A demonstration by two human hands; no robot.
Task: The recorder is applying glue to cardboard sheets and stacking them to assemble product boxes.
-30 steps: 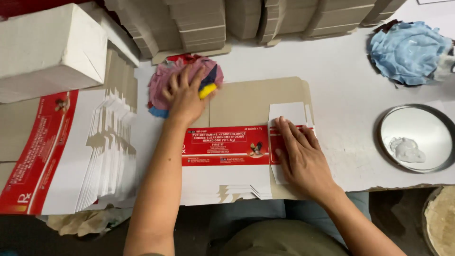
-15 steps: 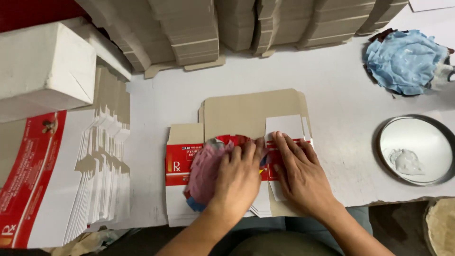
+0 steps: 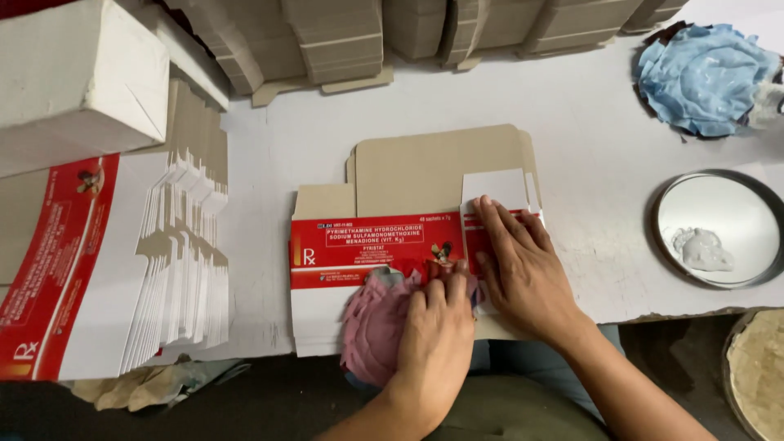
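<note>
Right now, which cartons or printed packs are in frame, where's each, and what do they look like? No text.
Flat carton blank: centre, under both hands, red printed band, white and brown panels.
Fanned stack of blanks: left, white with red strip.
White box: top left, closed, plain.
Brown folded cartons: far edge, stacked rows, unprinted side.
Left hand presses a pink rag on the blank; right hand holds its flap flat.
</note>
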